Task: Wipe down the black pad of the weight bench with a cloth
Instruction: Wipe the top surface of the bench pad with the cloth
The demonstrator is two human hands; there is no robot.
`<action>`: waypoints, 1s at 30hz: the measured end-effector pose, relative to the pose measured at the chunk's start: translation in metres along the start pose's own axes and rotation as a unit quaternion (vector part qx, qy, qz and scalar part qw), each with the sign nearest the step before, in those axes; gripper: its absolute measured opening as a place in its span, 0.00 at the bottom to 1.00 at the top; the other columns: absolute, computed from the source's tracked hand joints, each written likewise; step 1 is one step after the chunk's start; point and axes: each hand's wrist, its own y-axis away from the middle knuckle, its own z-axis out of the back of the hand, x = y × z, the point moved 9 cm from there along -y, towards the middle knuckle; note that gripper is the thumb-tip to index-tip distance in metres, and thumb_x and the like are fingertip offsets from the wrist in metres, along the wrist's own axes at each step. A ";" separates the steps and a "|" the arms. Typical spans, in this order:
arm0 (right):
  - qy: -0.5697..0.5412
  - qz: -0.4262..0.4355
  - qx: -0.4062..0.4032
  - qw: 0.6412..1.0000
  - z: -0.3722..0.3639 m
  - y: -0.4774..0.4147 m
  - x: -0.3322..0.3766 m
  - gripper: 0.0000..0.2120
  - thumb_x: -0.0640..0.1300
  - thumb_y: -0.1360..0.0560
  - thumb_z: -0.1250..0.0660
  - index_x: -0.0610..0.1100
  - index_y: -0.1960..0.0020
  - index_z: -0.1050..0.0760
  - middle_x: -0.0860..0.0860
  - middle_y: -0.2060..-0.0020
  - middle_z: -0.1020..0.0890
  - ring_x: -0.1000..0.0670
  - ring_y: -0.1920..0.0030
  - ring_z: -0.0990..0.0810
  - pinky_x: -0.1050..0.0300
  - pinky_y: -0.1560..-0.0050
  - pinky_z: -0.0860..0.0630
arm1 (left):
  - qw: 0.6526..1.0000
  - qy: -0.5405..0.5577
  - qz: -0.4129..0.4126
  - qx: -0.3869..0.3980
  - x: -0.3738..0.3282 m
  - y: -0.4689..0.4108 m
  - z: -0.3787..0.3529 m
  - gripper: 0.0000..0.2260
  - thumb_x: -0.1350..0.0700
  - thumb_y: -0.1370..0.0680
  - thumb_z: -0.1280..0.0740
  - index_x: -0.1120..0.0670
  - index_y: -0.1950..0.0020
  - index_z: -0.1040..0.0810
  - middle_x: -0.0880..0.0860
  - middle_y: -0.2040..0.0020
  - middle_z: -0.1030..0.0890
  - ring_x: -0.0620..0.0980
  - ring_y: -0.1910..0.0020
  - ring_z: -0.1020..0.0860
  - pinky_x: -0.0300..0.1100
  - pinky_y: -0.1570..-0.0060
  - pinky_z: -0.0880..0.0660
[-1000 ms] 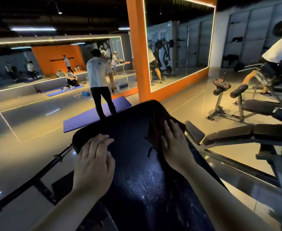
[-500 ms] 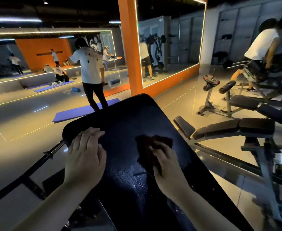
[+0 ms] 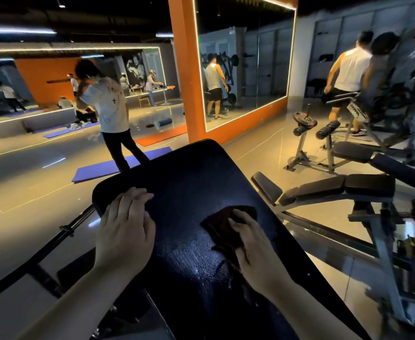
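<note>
The black pad of the weight bench slopes away from me in the middle of the view, its surface damp and shiny near me. My left hand rests flat on the pad's left edge, fingers straight. My right hand presses a dark reddish-brown cloth onto the pad's right half, fingers lying on top of the crumpled fabric. Part of the cloth is hidden under that hand.
A black metal bar runs low on the left. Two more benches stand close on the right. A person in a white shirt stands on a purple mat beyond the pad. Another person is at a machine, far right.
My right hand has dragged the cloth from the pad's upper right edge down toward me and the middle. My left hand has kept its place on the left edge.
</note>
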 end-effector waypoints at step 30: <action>0.071 0.098 0.058 0.991 -0.015 -0.014 0.066 0.34 0.42 0.18 0.43 0.54 0.18 0.56 0.69 0.23 0.67 0.61 0.21 0.67 0.62 0.23 0.65 | 1.000 -0.025 0.010 0.012 -0.002 0.002 -0.004 0.19 0.54 0.21 0.47 0.53 0.33 0.27 0.50 0.32 0.27 0.53 0.29 0.31 0.52 0.30 0.34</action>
